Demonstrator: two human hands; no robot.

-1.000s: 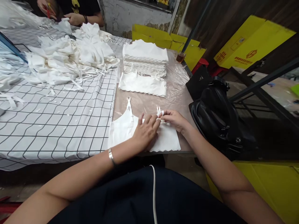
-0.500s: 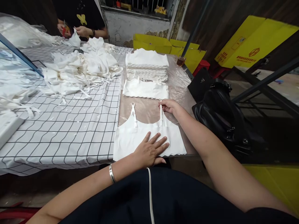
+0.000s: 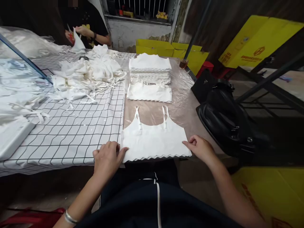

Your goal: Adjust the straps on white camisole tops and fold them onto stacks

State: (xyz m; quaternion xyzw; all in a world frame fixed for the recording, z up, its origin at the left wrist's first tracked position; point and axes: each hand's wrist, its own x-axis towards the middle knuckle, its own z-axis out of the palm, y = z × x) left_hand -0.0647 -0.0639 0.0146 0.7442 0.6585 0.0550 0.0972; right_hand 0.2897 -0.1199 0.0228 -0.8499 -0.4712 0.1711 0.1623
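Note:
A white camisole (image 3: 154, 141) lies flat at the table's front edge, its two thin straps pointing away from me and its wavy hem towards me. My left hand (image 3: 108, 156) pinches its left side edge near the hem, thumb on top and fingers beneath. At the opposite side, my right hand (image 3: 200, 147) has thumb and fingers closed on the right edge. Beyond the straps lies a folded white garment (image 3: 149, 92), and behind that a tall stack of folded white garments (image 3: 150, 66).
Loose white garments (image 3: 95, 69) are heaped on the checked cloth (image 3: 95, 126) to the left. Black bags (image 3: 223, 117) sit at the right edge. A glass of brown drink (image 3: 183, 63) stands near a metal post. Across the table, a person's hands (image 3: 83, 31) hold scissors and white fabric.
My left hand has left the middle of the camisole for its left edge. My right hand has let go of the right strap and come down to the right edge.

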